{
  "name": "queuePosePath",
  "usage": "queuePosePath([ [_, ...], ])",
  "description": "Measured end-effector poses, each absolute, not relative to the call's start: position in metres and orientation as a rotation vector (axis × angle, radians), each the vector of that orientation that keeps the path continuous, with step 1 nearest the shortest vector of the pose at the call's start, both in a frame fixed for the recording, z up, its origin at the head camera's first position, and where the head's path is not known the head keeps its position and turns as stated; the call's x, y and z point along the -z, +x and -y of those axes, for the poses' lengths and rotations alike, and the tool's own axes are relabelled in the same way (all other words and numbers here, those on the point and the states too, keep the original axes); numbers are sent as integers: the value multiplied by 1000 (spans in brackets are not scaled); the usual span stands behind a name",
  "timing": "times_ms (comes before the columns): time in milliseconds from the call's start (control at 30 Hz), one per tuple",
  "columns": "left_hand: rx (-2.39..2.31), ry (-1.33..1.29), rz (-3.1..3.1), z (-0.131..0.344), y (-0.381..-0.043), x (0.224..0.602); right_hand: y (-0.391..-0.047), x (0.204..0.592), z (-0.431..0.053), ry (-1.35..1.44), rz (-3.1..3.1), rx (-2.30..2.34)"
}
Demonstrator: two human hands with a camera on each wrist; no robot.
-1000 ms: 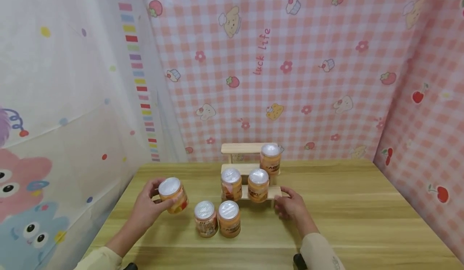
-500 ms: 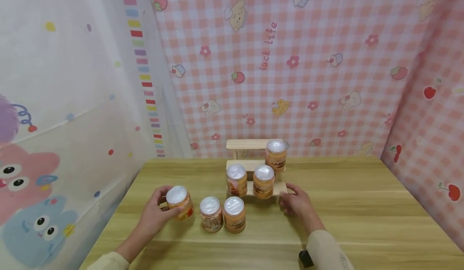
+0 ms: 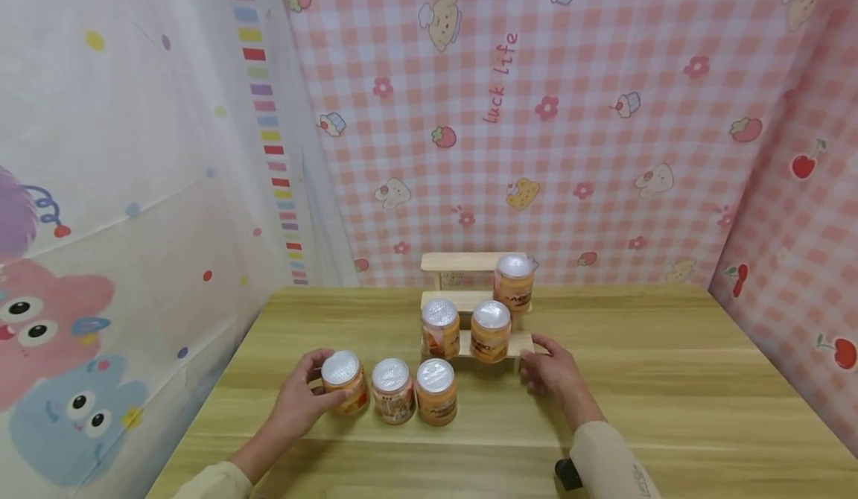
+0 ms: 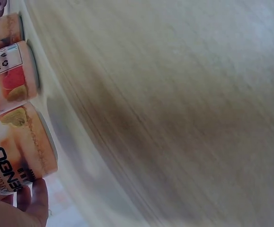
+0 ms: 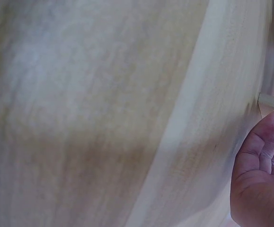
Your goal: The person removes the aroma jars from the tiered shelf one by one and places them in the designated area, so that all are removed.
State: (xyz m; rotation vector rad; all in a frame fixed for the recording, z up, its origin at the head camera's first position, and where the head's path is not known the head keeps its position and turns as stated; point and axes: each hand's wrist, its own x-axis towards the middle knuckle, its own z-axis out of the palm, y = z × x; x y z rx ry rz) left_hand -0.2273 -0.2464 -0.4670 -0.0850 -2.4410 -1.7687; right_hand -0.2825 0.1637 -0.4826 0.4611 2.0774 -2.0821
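Observation:
In the head view my left hand (image 3: 310, 395) holds an orange can (image 3: 345, 383) with a silver lid, thumb in front and fingers behind. That can stands at the left of a row, beside a second can (image 3: 393, 392) and a third can (image 3: 436, 392). The left wrist view shows the held can (image 4: 18, 151) and its printed label, with fingers at its side. My right hand (image 3: 555, 374) grips the right end of the lowest board of a small stepped wooden stand (image 3: 462, 262). In the right wrist view the stand is mostly out of frame, beyond the right hand (image 5: 262, 165).
On the stand, a can (image 3: 440, 329) and another can (image 3: 491, 333) sit on the lowest step, and one more can (image 3: 514, 284) is higher at the right. The wooden table (image 3: 643, 380) meets a pink checked cloth (image 3: 576, 149) behind and a white cloth at left.
My left hand has brought its can rightward and toward me, down to the left end of the front row. The right hand keeps to the stand's end. The head view has shifted slightly.

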Motion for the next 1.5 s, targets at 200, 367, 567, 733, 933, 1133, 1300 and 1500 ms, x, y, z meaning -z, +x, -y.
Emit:
queuePosePath([
  [200,1761,-83,2459,247,-226,470,-282,482,-163,450,-2069,2094],
  [367,1774,-90,2453,244,-224,471,-282,483,-164,439,-2059,2109],
  [567,1764,-76,2469,241,-224,476,-282,484,-164,437,-2057,2111],
  [733,1715,-93,2521,241,-223,477,-282,483,-162,456,-2061,2087],
  [933,1715,-167,2573,242,-227,466,-282,481,-162,450,-2079,2083],
  [1133,1693,-162,2584,243,-235,454,-281,483,-163,456,-2077,2092],
  [1300,1667,-176,2567,242,-242,445,-282,483,-163,444,-2076,2102],
  [1500,1675,-208,2545,236,-250,431,-282,482,-162,447,-2075,2102],
])
